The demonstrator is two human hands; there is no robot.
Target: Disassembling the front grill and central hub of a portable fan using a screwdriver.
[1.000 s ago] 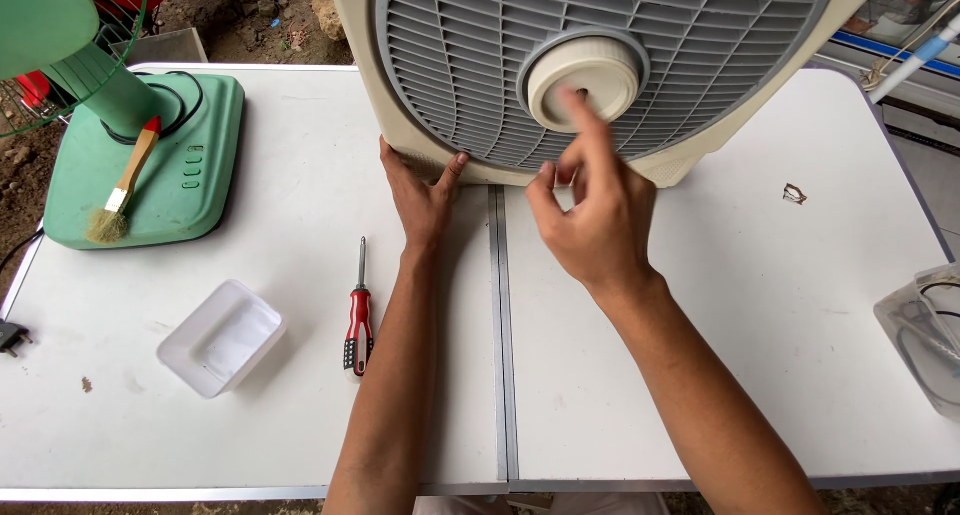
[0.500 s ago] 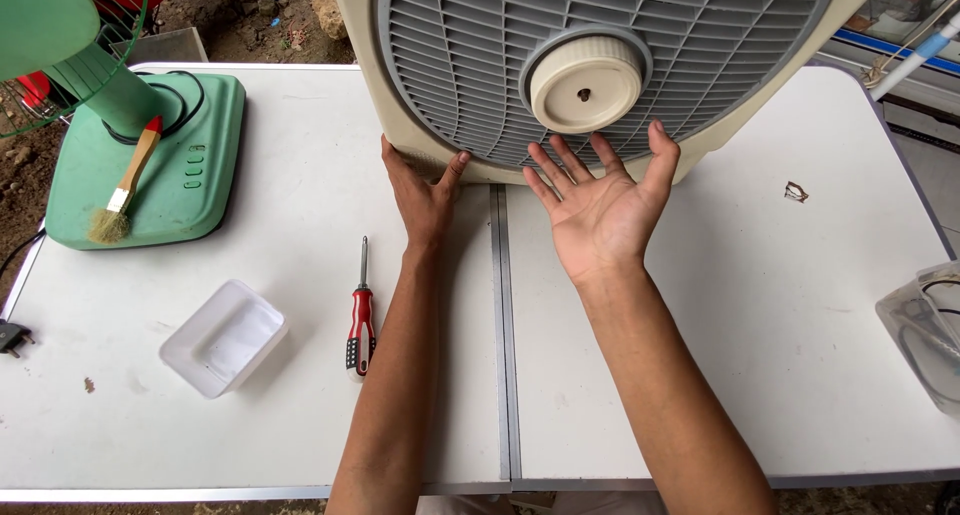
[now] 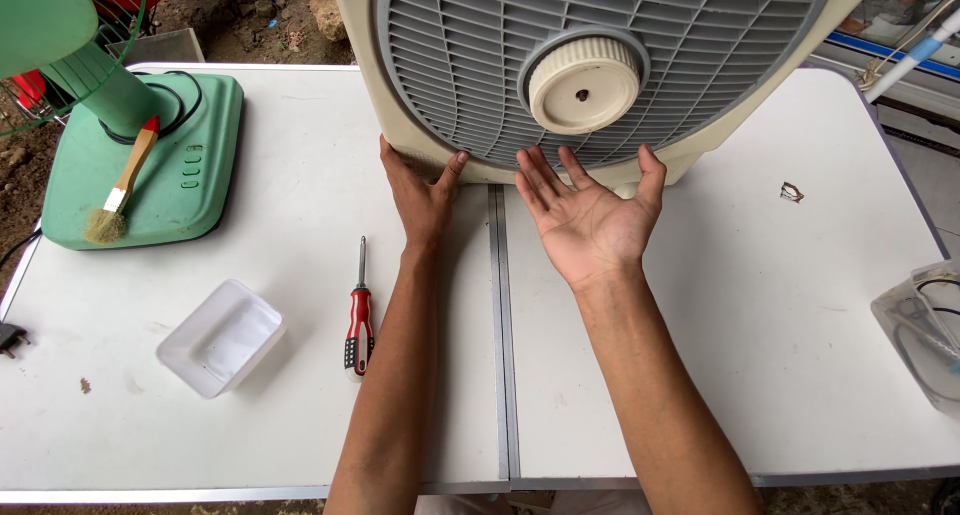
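The top frame edge is cutting off the one box fan (image 3: 600, 75), standing upper centre on the worktop (image 3: 780, 355). Your left hand (image 3: 420, 190) is lying flat, bracing its lower edge; your right hand (image 3: 590, 215) is hovering spread, palm up, under the round hub (image 3: 583, 83). One screwdriver (image 3: 358, 320) is lying lower left.

Far edge of counter (image 3: 700, 395) blocked across the middle by box fan (image 3: 600, 65), standing tilted; no passage past it there. Left hand (image 3: 420, 190) pressed against fan's lower frame, right hand (image 3: 590, 215) open, palm up, just below grille. Left side obstructed by green fan base (image 3: 160, 175) with brush (image 3: 120, 185) on it. Screwdriver (image 3: 358, 320) and white tray (image 3: 222, 337) near left forearm, narrow gap between. Open surface right of right forearm, up to clear container (image 3: 925, 335) at edge; small metal clip (image 3: 792, 191) lying loose there.
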